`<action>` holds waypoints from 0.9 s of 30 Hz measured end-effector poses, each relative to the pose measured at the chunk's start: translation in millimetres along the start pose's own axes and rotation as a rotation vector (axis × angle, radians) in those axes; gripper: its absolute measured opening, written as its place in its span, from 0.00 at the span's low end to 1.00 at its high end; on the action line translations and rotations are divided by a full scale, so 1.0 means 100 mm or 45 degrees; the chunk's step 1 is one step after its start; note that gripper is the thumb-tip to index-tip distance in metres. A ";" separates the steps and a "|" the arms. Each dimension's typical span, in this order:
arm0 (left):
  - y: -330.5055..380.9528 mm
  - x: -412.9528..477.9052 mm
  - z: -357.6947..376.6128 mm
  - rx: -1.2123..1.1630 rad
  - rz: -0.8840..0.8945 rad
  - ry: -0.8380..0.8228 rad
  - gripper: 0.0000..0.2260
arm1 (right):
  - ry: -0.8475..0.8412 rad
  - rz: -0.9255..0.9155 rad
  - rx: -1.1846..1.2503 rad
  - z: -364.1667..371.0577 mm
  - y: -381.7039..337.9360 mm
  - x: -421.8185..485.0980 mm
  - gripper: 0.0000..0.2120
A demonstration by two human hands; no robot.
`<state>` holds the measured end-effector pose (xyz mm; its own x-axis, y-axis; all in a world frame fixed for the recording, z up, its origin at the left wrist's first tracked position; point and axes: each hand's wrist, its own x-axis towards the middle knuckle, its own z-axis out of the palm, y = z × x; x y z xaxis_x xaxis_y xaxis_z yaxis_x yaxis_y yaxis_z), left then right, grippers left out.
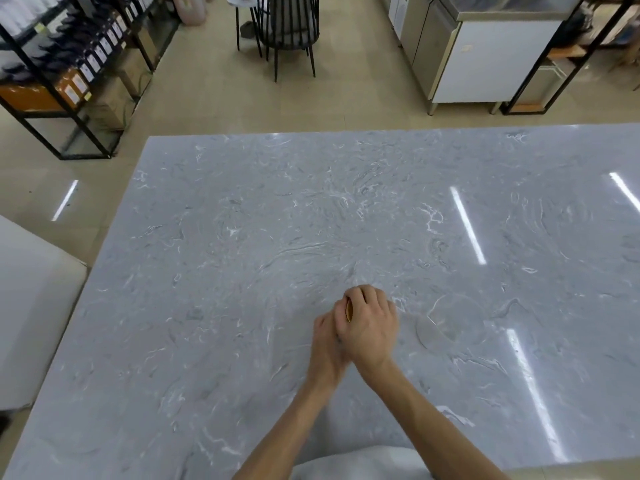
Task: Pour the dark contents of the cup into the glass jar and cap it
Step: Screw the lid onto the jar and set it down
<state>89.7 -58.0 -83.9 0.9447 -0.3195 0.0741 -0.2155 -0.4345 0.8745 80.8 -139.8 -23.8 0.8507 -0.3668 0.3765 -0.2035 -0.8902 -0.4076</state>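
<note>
My two hands meet near the middle of the grey marble table (pixel 242 237). My right hand (pixel 370 323) lies on top, with its fingers curled over a gold lid (pixel 349 310), of which only a thin edge shows. My left hand (pixel 325 337) is tucked just below and to the left, wrapped around what sits under the lid. That is the glass jar, which the hands hide completely. To the right of the hands stands a faint, transparent round cup (pixel 455 320), and no dark contents show in it.
A white padded seat (pixel 31 306) is at the table's left edge. Across the floor are a black wire chair (pixel 287 26), black shelving with bottles (pixel 69 64) at the left, and a steel and white counter unit (pixel 485 57) at the right.
</note>
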 end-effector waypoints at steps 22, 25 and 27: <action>-0.08 -0.07 -0.23 0.225 -0.037 -0.235 0.19 | -0.234 -0.672 0.078 -0.19 0.28 0.02 0.05; -0.14 -0.08 -0.33 0.039 -0.074 -0.330 0.27 | -0.289 -0.974 0.125 -0.25 0.45 0.09 0.05; -0.09 -0.14 -0.26 0.026 -0.057 -0.196 0.26 | -0.184 -0.862 0.108 -0.20 0.40 0.09 0.03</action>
<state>84.8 -28.1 -80.3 0.9047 -0.4240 -0.0407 -0.1803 -0.4677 0.8653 71.3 -183.8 -20.1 0.8342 0.3067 0.4583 0.4283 -0.8839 -0.1879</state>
